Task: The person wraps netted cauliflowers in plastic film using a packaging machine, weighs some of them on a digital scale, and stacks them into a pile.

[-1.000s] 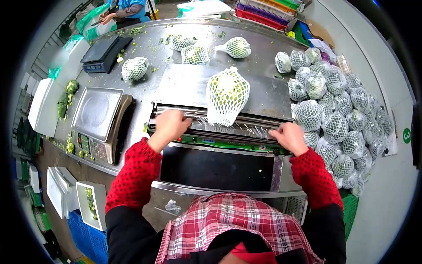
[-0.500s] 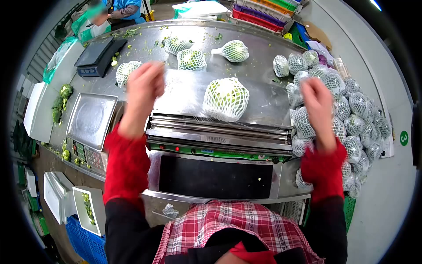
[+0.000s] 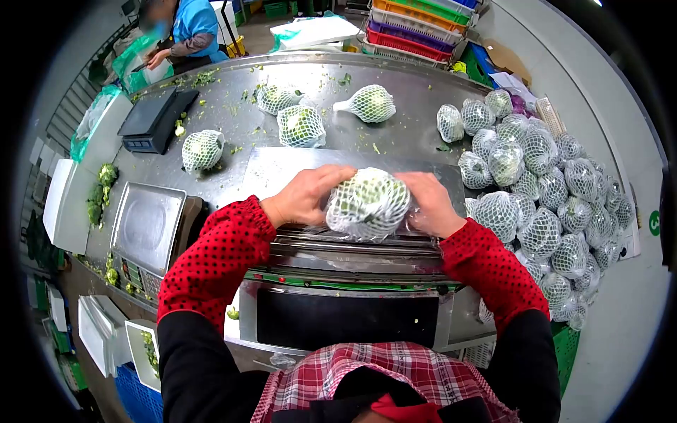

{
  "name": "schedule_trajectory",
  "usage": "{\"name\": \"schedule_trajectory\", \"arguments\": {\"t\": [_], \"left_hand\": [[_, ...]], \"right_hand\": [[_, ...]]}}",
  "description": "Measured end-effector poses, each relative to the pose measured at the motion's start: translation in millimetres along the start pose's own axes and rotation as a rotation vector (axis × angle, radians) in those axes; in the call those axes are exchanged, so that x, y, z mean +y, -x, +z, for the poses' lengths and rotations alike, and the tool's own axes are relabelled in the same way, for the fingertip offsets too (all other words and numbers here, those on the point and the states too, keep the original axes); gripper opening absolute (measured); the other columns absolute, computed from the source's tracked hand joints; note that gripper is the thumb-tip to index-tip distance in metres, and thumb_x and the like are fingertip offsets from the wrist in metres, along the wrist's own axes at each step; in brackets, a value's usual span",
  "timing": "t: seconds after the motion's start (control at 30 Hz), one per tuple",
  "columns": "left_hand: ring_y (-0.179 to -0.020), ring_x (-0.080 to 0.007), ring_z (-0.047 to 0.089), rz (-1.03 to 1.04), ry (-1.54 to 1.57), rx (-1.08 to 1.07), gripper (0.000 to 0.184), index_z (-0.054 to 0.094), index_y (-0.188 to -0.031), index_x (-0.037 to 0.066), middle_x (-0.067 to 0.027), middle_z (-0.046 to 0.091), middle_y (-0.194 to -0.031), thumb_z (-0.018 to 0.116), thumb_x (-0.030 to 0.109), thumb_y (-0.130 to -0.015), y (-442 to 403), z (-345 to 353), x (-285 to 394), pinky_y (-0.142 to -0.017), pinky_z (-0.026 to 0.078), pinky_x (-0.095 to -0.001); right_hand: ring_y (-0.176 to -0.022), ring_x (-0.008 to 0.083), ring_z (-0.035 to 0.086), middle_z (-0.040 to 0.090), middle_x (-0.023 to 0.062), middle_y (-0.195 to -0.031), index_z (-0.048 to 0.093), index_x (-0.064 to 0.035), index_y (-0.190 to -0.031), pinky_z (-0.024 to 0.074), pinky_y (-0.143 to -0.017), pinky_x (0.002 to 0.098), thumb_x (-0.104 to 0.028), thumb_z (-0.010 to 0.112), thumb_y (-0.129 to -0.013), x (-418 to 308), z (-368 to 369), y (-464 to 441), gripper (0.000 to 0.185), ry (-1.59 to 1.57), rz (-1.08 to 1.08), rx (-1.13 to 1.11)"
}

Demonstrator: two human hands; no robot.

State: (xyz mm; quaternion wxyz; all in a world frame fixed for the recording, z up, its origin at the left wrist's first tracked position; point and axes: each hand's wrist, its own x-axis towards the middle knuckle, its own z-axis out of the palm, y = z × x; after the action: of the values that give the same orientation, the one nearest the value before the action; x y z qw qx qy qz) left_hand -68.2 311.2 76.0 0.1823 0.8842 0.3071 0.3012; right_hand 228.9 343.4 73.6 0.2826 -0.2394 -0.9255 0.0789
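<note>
A pale green-white cauliflower [image 3: 368,203] in a white foam net sits above the front of the film wrapping machine [image 3: 345,262], with clear film about its lower part. My left hand [image 3: 308,194] presses against its left side, fingers curved over the top edge. On the opposite side my right hand [image 3: 430,204] grips it, slightly blurred, with clear film by the fingers. Both hands are closed around the head, and its underside is hidden. Behind it lies the machine's bare metal plate [image 3: 282,163].
More netted heads [image 3: 302,127] lie on the steel table toward the back. Wrapped heads [image 3: 541,233] are piled at right. A scale [image 3: 149,218] and a dark scale [image 3: 151,120] stand at left. Stacked crates [image 3: 412,32] and a co-worker [image 3: 194,32] are beyond the table.
Both hands have come down and inward from beside the machine to the netted cauliflower and taken hold of it. It now sits nearer me, with film around it.
</note>
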Motion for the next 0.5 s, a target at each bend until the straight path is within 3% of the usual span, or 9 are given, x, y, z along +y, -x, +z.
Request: {"name": "schedule_trajectory", "arguments": {"t": [0.03, 0.17, 0.27, 0.3, 0.33, 0.4, 0.43, 0.47, 0.5], "left_hand": [[-0.105, -0.0374, 0.061, -0.051, 0.126, 0.03, 0.069, 0.052, -0.125, 0.001, -0.0224, 0.06, -0.115, 0.077, 0.014, -0.063, -4.2, -3.8, 7.7, -0.09, 0.05, -0.0393], [-0.097, -0.0103, 0.057, -0.389, 0.858, 0.013, 0.064, 0.055, -0.122, -0.008, -0.0092, 0.067, -0.11, 0.08, 0.016, -0.069, 19.6, -11.2, 70.6, -0.089, 0.047, -0.0292], [-0.1, -0.0115, 0.057, -0.611, 1.058, -0.081, 0.053, 0.058, -0.118, -0.009, -0.009, 0.067, -0.107, 0.077, 0.017, -0.075, 68.1, 26.2, 125.3, -0.088, 0.047, -0.0272], [-0.094, -0.0131, 0.061, -0.804, 1.11, -0.084, 0.045, 0.061, -0.112, -0.008, -0.0104, 0.067, -0.103, 0.076, 0.017, -0.078, 88.3, 43.5, 136.1, -0.081, 0.049, -0.0287], [-0.084, -0.0187, 0.066, -0.982, 1.102, -0.143, 0.046, 0.059, -0.115, -0.008, -0.014, 0.067, -0.099, 0.066, 0.029, -0.088, 109.7, 64.1, 137.1, -0.075, 0.052, -0.0312], [-0.079, -0.0252, 0.068, -1.109, 1.761, 0.07, 0.058, 0.054, -0.121, -0.008, -0.0183, 0.067, -0.101, 0.05, 0.044, -0.095, 132.1, 78.6, 141.3, -0.071, 0.054, -0.0334], [-0.082, -0.0281, 0.068, -1.046, 1.699, 0.165, 0.07, 0.047, -0.127, -0.009, -0.0212, 0.065, -0.108, 0.035, 0.053, -0.097, 137.4, 76.5, 153.6, -0.071, 0.054, -0.0335], [-0.082, -0.0256, 0.068, -1.025, 1.705, 0.312, 0.054, 0.048, -0.124, -0.008, -0.0211, 0.064, -0.111, 0.044, 0.04, -0.099, 137.5, 72.8, 169.6, -0.072, 0.055, -0.033], [-0.082, -0.0243, 0.068, -1.026, 1.504, 0.311, 0.044, 0.051, -0.119, -0.007, -0.0207, 0.064, -0.11, 0.048, 0.032, -0.098, 141.1, 76.7, 180.6, -0.071, 0.055, -0.0325]], "right_hand": [[-0.102, 0.0331, 0.058, 0.062, 0.0146, -0.112, 0.055, -0.0018, -0.118, 0.045, -0.086, 0.039, -0.021, 0.078, -0.065, -3.5, -6.5, 4.5, 0.061, -0.073, 0.064, -0.029], [-0.093, 0.035, 0.061, 0.064, 0.0166, -0.098, 0.059, -0.0016, -0.112, 0.0484, -0.076, 0.0384, -0.032, 0.081, -0.068, -61.9, -54.5, 25.7, 0.058, -0.225, 0.22, -0.195], [-0.082, 0.0349, 0.066, 0.067, 0.0173, -0.094, 0.062, 0.0, -0.104, 0.0516, -0.075, 0.037, -0.036, 0.08, -0.073, -124.1, -56.3, 76.1, 0.051, -0.656, 0.371, -0.279], [-0.083, 0.0313, 0.068, 0.069, 0.0159, -0.094, 0.063, 0.0016, -0.105, 0.0522, -0.078, 0.0358, -0.031, 0.075, -0.08, -135.8, -55.7, 96.3, 0.043, -0.643, 0.473, -0.464], [-0.083, 0.0313, 0.068, 0.069, 0.0159, -0.094, 0.063, 0.0016, -0.105, 0.0522, -0.078, 0.0358, -0.031, 0.075, -0.08, -142.9, -52.3, 113.5, 0.043, -0.663, 0.487, -0.478], [-0.082, 0.0296, 0.068, 0.071, 0.0138, -0.091, 0.063, 0.0038, -0.106, 0.0528, -0.076, 0.0373, -0.027, 0.068, -0.088, -155.8, -45.3, 145.5, 0.037, -1.137, 1.038, -0.517], [-0.085, 0.0246, 0.068, 0.07, 0.0147, -0.096, 0.062, 0.0052, -0.107, 0.0528, -0.074, 0.0343, -0.02, 0.058, -0.094, -161.0, -49.0, 153.2, 0.029, -1.147, 1.075, -0.508], [-0.085, 0.0246, 0.068, 0.07, 0.0147, -0.096, 0.062, 0.0052, -0.107, 0.0528, -0.074, 0.0343, -0.02, 0.058, -0.094, -168.8, -51.8, 158.4, 0.029, -1.153, 1.076, -0.501], [-0.086, 0.0233, 0.068, 0.069, 0.0164, -0.099, 0.061, 0.0047, -0.109, 0.0523, -0.073, 0.0319, -0.018, 0.055, -0.096, -179.3, -55.3, 164.8, 0.027, -1.47, 1.244, -0.177]]}}
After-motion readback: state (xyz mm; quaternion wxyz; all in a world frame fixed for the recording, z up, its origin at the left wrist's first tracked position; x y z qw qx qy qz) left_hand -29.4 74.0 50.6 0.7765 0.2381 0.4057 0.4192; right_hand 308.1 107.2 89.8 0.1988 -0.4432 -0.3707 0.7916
